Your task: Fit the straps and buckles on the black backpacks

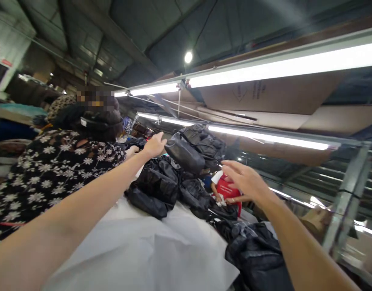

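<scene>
A black bag [193, 149] with a smooth, shiny panel and gathered folds sits between my hands, at the top of a heap. My left hand [155, 145] reaches far forward with fingers closed at the bag's left edge; the fingertips are partly hidden. On the other side, my right hand [242, 180] has its fingers loosely stretched and apart, close to the bag's lower right corner. Below lie more black bags [157, 182], crumpled together on a white sheet [149, 246].
At my left stands a person in a black floral top [49, 169]. Beyond the heap is another person in a red apron [227, 188]. More black bags [258, 254] lie at right, near a metal post [345, 202]. Tube lights [280, 68] hang overhead.
</scene>
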Demonstrator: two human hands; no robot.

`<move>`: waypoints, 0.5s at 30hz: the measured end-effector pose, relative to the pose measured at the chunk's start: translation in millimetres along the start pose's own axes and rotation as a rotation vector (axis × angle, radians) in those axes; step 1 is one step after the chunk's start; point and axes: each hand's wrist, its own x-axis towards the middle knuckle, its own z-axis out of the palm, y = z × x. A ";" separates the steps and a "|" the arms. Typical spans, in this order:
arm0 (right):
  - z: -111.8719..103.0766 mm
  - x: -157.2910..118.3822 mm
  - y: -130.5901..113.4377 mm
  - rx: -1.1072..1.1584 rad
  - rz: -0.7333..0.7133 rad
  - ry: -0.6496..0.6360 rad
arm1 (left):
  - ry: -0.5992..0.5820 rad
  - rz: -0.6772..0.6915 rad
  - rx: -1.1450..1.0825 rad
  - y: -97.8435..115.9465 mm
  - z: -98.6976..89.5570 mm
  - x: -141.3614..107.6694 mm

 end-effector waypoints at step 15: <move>130.8 -398.6 125.8 -0.573 0.137 -0.461 | -1.072 0.403 -0.234 131.6 298.7 -177.0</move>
